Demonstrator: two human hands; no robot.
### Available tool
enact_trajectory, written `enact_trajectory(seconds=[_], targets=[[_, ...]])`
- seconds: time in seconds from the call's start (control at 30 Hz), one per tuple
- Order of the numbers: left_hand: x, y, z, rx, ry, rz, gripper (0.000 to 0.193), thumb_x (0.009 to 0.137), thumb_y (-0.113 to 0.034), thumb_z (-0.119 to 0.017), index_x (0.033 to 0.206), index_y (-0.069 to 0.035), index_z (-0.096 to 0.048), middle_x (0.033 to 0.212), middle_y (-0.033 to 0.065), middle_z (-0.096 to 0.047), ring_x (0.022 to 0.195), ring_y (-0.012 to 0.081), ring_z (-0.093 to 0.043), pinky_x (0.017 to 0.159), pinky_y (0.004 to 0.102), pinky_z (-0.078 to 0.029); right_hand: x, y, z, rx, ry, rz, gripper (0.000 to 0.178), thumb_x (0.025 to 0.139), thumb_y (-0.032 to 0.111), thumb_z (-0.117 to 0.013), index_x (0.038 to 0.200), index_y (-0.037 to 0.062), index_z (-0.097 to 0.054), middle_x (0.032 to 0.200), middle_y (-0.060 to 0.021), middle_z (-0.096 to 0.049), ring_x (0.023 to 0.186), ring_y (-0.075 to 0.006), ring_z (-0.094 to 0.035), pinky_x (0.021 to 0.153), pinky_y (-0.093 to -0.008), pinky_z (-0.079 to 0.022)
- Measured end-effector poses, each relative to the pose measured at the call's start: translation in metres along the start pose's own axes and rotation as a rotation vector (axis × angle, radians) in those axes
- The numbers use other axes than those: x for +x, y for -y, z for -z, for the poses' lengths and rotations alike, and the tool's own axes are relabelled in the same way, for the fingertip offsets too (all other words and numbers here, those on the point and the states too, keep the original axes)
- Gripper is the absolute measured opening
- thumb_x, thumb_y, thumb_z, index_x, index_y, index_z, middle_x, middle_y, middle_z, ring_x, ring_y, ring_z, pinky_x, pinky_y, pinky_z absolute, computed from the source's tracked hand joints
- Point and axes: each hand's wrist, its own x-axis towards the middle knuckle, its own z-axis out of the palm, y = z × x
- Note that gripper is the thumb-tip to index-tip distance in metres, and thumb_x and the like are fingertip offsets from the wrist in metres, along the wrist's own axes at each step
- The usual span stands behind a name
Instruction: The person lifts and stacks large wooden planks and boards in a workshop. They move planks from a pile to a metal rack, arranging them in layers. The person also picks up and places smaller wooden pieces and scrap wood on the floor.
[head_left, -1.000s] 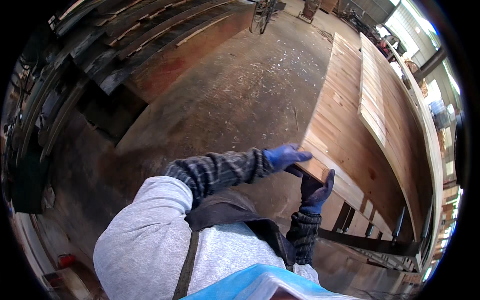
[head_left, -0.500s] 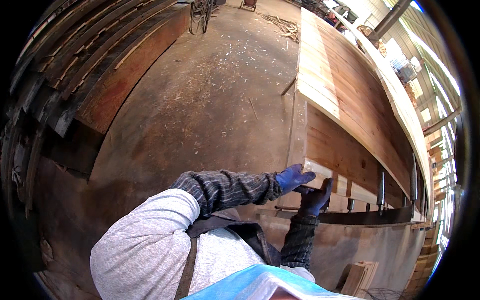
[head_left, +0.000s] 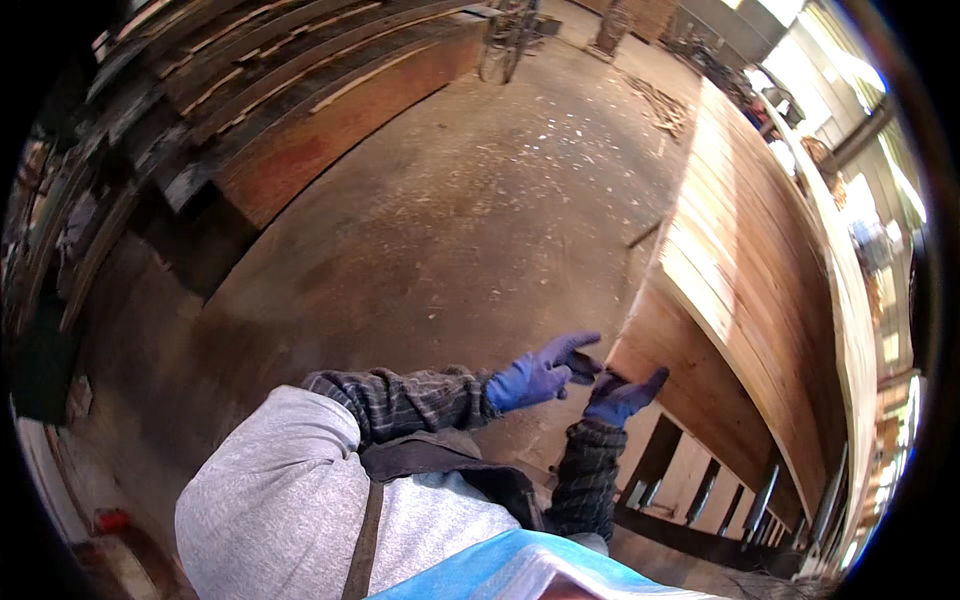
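Observation:
Both my hands wear blue-purple gloves and meet near the near left corner of a wooden panel [head_left: 675, 350]. My left hand [head_left: 535, 378] is just left of that corner, its fingers apart and stretched toward it. No held thing shows in it, though its shaded fingertips are hard to make out. My right hand [head_left: 622, 398] is at the panel's lower edge, thumb and fingers spread. Whether it touches the wood cannot be made out. Above this panel, a long surface of joined boards [head_left: 745, 250] runs away to the far right.
Metal rods [head_left: 704, 490] stand along a dark beam [head_left: 690, 535] below the panel. Stacked dark beams [head_left: 330, 150] with a reddish side fill the far left. Wood shavings and chips lie on the brown floor [head_left: 480, 210]. A pile of wood strips [head_left: 655, 105] lies farther back.
My view has turned, so the boards appear farther right and lower. My left hand has drawn left, away from the panel's end. My right hand's fingers have spread.

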Motion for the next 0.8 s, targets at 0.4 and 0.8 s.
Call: enact_trajectory(seconds=[0.4,0.8], targets=[[-0.28,0.054,0.225,0.359,-0.799,-0.077,0.098,0.076,-0.018,-0.062,0.148,-0.024,0.004,0.154,0.011,0.002,0.139,0.036,-0.013,0.105,0.0485,-0.03,-0.01,-0.04,-0.03,0.0,0.104,-0.179,0.075,0.085,0.053,-0.055,0.14,0.008,-0.03,0.137,-0.0138,-0.041,0.122,-0.0263,-0.044,0.104,-0.0406,-0.035],[-0.401,-0.001,0.259,-0.056,-1.226,-0.006,0.078,0.083,-0.029,-0.061,0.146,-0.019,-0.016,0.144,0.0192,-0.032,0.13,0.031,-0.035,0.104,0.0442,-0.03,-0.161,-0.269,-0.229,-0.296,0.675,-0.368,0.046,0.088,0.014,-0.062,0.13,0.0033,-0.047,0.118,-0.0048,-0.055,0.099,-0.0125,-0.055,0.087,-0.0285,-0.045]])
